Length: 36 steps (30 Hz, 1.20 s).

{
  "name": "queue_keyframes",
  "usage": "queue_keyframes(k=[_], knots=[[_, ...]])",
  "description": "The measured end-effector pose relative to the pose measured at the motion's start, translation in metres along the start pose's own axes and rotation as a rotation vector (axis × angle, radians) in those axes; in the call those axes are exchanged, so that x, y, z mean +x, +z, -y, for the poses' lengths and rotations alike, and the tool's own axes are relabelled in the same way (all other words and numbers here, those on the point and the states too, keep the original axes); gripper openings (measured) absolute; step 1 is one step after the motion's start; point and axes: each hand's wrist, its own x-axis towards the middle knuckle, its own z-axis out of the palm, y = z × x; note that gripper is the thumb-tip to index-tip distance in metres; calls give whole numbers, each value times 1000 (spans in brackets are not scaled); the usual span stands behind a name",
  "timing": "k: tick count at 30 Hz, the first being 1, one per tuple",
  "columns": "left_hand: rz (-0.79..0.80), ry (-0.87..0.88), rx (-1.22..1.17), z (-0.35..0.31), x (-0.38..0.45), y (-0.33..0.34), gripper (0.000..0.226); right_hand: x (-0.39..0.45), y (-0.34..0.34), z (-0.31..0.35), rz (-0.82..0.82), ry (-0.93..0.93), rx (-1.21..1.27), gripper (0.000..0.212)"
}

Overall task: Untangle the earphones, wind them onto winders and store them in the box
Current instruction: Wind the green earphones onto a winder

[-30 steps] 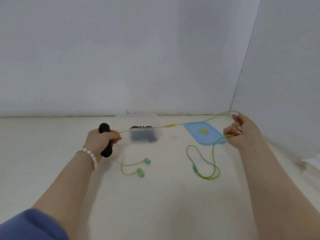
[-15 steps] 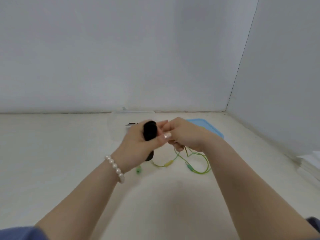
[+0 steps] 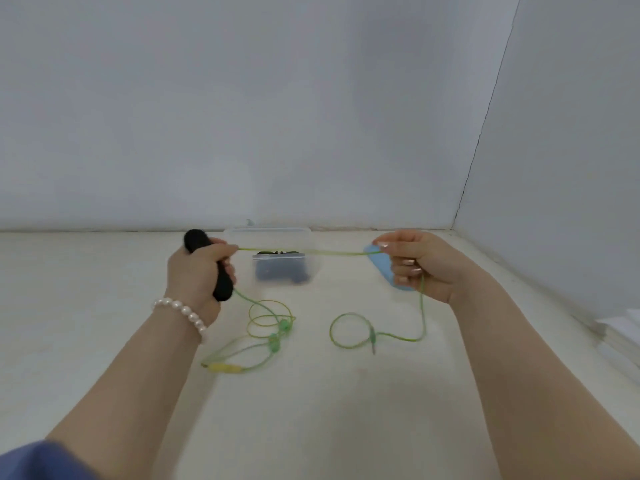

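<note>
Inspector A: Earphones (image 3: pixel 266 327), condition?

Inspector B: Thin green-yellow cable, one run taut in the air between both hands, slack loops, two green buds and a yellow inline piece (image 3: pixel 225 368) on the table (image 3: pixel 104 289).

Inspector A: Fingers?

Inspector B: Left hand (image 3: pixel 197 268) clenched round a black winder (image 3: pixel 221 285); right hand (image 3: pixel 419 265) pinching the cable. Clear box (image 3: pixel 277 233) behind, dark items inside, blue lid (image 3: pixel 381 265) beside it.

Inspector A: Markings?

Inspector B: No legible writing.

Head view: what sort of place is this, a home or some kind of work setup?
Probably a bare staged work corner, not a lived-in room: plain grey walls meeting at a corner, a pale tabletop, and only the task items, a clear box and its blue lid.
</note>
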Motion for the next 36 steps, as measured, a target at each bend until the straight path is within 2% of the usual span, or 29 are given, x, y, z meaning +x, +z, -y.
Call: queue_keyframes(k=[2, 5, 7, 8, 10, 11, 13, 16, 21, 23, 25, 27, 29, 32, 36], knots=[[-73, 7, 154, 3, 9, -7, 26, 3, -12, -4, -127, -3, 226, 8], [99, 15, 595, 18, 6, -3, 19, 5, -16, -5, -158, 17, 464, 6], [210, 113, 894, 26, -3, 4, 12, 5, -11, -4, -134, 24, 393, 5], [236, 195, 959, 27, -8, 8, 13, 5, -6, -4, -127, 14, 282, 4], [298, 297, 843, 26, -16, 16, 23, 5, 11, -5, -112, -20, -12, 2], [346, 278, 712, 24, -21, 19, 28, 4, 22, -5, -96, -45, -152, 3], [506, 187, 529, 22, -34, 28, 22, 3, 44, -7, -52, -114, -365, 6], [671, 85, 458, 30, -50, 36, 19, -2, 67, -6, 7, -206, -493, 8], [544, -27, 299, 35, -56, 41, 12, -9, 75, 3, 113, -218, -339, 5], [456, -48, 156, 29, -46, 37, 17, -11, 66, 7, 238, -97, -250, 7], [306, -54, 44, 21, -31, 29, 26, -12, 52, 9, 336, 25, -159, 18], [156, -21, 56, 19, -17, 18, 30, -10, 37, 10, 320, 82, 4, 27], [72, 9, 117, 22, -9, 12, 30, -7, 28, 10, 288, 110, 166, 34], [-26, 42, 152, 26, -3, 11, 27, -9, 22, 10, 311, 120, 226, 39], [-247, 91, 109, 17, 8, 3, 26, -14, 14, 16, 339, 114, 315, 43]])
